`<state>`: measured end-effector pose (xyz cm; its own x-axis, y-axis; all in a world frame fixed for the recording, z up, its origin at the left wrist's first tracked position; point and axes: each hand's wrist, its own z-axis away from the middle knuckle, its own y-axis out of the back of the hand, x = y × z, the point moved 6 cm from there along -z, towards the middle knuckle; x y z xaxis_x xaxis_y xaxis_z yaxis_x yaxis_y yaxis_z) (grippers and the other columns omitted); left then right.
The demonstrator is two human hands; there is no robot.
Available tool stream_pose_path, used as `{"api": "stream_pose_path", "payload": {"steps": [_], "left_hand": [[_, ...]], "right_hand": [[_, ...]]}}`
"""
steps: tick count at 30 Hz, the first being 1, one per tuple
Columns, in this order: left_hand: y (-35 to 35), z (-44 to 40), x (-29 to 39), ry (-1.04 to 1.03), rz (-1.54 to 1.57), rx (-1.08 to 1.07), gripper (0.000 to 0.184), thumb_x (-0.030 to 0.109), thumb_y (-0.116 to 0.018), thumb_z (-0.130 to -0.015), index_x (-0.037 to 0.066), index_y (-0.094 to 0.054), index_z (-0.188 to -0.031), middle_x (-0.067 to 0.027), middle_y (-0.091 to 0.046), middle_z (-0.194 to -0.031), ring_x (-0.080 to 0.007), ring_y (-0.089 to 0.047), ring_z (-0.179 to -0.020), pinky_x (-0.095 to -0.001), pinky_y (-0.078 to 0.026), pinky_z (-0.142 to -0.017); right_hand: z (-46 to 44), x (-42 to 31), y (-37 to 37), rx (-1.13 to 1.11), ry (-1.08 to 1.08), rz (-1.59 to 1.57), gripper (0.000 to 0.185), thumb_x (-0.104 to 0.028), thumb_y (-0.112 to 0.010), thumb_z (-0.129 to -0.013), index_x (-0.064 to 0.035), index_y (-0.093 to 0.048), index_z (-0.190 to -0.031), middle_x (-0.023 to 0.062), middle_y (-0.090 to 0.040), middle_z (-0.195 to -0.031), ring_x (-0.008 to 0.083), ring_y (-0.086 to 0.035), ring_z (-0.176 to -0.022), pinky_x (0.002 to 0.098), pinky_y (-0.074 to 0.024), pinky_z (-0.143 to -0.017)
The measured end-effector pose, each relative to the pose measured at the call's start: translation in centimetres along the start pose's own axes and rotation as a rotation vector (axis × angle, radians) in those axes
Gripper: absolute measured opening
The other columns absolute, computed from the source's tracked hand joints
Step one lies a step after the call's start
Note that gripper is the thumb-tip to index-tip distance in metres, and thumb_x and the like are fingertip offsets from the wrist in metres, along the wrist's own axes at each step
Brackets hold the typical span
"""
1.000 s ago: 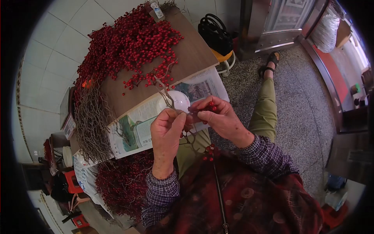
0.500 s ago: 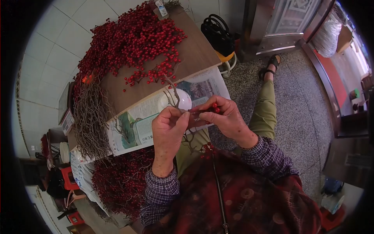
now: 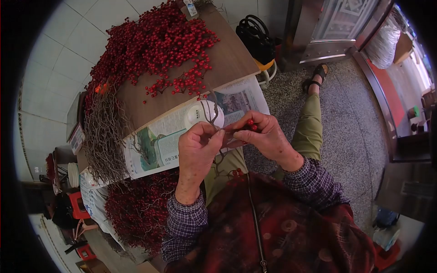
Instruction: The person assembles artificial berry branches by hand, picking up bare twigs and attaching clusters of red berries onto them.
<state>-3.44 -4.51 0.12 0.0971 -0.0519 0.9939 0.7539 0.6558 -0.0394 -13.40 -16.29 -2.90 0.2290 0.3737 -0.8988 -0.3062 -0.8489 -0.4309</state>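
My left hand pinches a brown twisted branch between thumb and fingertips; its top rises above the hand and its lower part hangs toward my lap. Red berries poke out between the fingers of my right hand, which is closed on their sprig. The fingertips of both hands nearly meet at the branch, and the exact joint is hidden. Further berries hang low against my jacket. Just beyond the hands, a white round dish-like object sits on newspaper.
A large heap of red berry sprigs covers the back of the wooden table. Bare twigs hang over its left side. More berry branches lie lower left. Black cables rest beyond the table's right corner.
The branch has turned in my left hand, its top tipping to the right. The berries hanging near my jacket have shifted slightly left. Both hands stay almost in place.
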Motion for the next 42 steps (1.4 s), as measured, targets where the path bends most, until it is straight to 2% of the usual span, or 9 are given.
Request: {"api": "stream_pose_path", "payload": {"steps": [18, 29, 30, 32, 33, 35, 39, 41, 42], "left_hand": [[-0.4, -0.1, -0.5, -0.091, 0.051, 0.006, 0.008, 0.001, -0.063, -0.089, 0.001, -0.057, -0.084, 0.0022, -0.062, -0.082, -0.0011, -0.054, -0.072, -0.0161, -0.044, -0.062], [-0.4, -0.2, -0.8, -0.070, 0.147, -0.011, 0.007, 0.001, -0.061, -0.090, -0.001, -0.057, -0.085, -0.0021, -0.066, -0.084, -0.0053, -0.059, -0.074, -0.0201, -0.050, -0.069], [-0.1, -0.3, -0.6, -0.078, 0.146, -0.009, 0.007, 0.001, -0.061, -0.090, -0.001, -0.057, -0.085, -0.0021, -0.066, -0.084, -0.0053, -0.059, -0.074, -0.0201, -0.050, -0.069], [0.6, -0.3, -0.6, 0.002, 0.120, -0.028, 0.006, 0.002, -0.061, -0.091, -0.001, -0.060, -0.087, -0.0030, -0.066, -0.083, -0.0071, -0.060, -0.073, -0.0219, -0.050, -0.069], [1.0, -0.4, -0.3, -0.007, 0.120, -0.026, 0.006, 0.002, -0.061, -0.091, -0.001, -0.060, -0.087, -0.0030, -0.066, -0.083, -0.0071, -0.060, -0.073, -0.0219, -0.050, -0.069], [1.3, -0.4, -0.2, 0.060, 0.063, -0.115, 0.006, 0.003, -0.060, -0.091, -0.002, -0.062, -0.090, -0.0034, -0.066, -0.082, -0.0082, -0.060, -0.074, -0.0228, -0.050, -0.070], [1.4, 0.2, -0.1, 0.091, -0.085, -0.222, 0.008, 0.004, -0.059, -0.091, -0.003, -0.063, -0.093, -0.0028, -0.066, -0.082, -0.0092, -0.060, -0.075, -0.0234, -0.049, -0.071], [0.9, 0.8, -0.6, 0.162, -0.103, -0.421, 0.009, 0.004, -0.060, -0.090, -0.002, -0.063, -0.095, -0.0019, -0.066, -0.083, -0.0091, -0.060, -0.079, -0.0239, -0.048, -0.075], [1.0, 0.9, -0.4, 0.156, -0.104, -0.421, 0.009, 0.004, -0.060, -0.090, -0.002, -0.063, -0.095, -0.0019, -0.066, -0.083, -0.0091, -0.060, -0.079, -0.0239, -0.048, -0.075]], "right_hand": [[0.6, 1.1, -0.5, 0.181, 0.068, -0.071, 0.009, 0.006, -0.057, -0.090, 0.0045, -0.060, -0.098, 0.0159, -0.067, -0.104, 0.0194, -0.067, -0.091, 0.0324, -0.0598, -0.080], [0.9, 2.2, -0.8, 0.272, 0.178, -0.022, 0.017, -0.001, -0.063, -0.090, 0.0024, -0.062, -0.106, 0.0051, -0.067, -0.093, 0.0089, -0.064, -0.080, 0.0244, -0.0550, -0.076], [0.8, 1.9, -0.7, 0.266, 0.183, -0.021, 0.017, -0.001, -0.063, -0.090, 0.0024, -0.062, -0.106, 0.0051, -0.067, -0.093, 0.0089, -0.064, -0.080, 0.0244, -0.0550, -0.076], [0.5, 1.2, -0.7, 0.142, 0.090, -0.010, 0.025, 0.000, -0.063, -0.087, 0.0015, -0.060, -0.112, 0.0112, -0.059, -0.120, 0.0162, -0.064, -0.096, 0.0294, -0.0557, -0.081], [0.4, 0.3, -0.4, 0.135, 0.096, -0.006, 0.025, 0.000, -0.063, -0.087, 0.0015, -0.060, -0.112, 0.0112, -0.059, -0.120, 0.0162, -0.064, -0.096, 0.0294, -0.0557, -0.081], [0.0, -1.6, -0.1, 0.093, 0.121, 0.003, 0.046, -0.002, -0.066, -0.084, -0.0006, -0.052, -0.127, 0.0106, -0.050, -0.133, 0.0179, -0.060, -0.104, 0.0292, -0.0550, -0.083], [-1.1, -4.3, -0.2, -0.074, 0.116, 0.437, 0.062, -0.004, -0.068, -0.083, -0.0040, -0.041, -0.139, 0.0099, -0.046, -0.137, 0.0186, -0.057, -0.107, 0.0310, -0.0543, -0.084], [-1.3, -5.6, -1.7, -0.166, 0.193, 0.496, 0.048, -0.006, -0.071, -0.082, -0.0045, -0.055, -0.126, 0.0091, -0.055, -0.125, 0.0174, -0.058, -0.104, 0.0314, -0.0528, -0.083], [-1.6, -5.4, -1.5, -0.168, 0.197, 0.499, 0.048, -0.006, -0.071, -0.082, -0.0045, -0.055, -0.126, 0.0091, -0.055, -0.125, 0.0174, -0.058, -0.104, 0.0314, -0.0528, -0.083]]}}
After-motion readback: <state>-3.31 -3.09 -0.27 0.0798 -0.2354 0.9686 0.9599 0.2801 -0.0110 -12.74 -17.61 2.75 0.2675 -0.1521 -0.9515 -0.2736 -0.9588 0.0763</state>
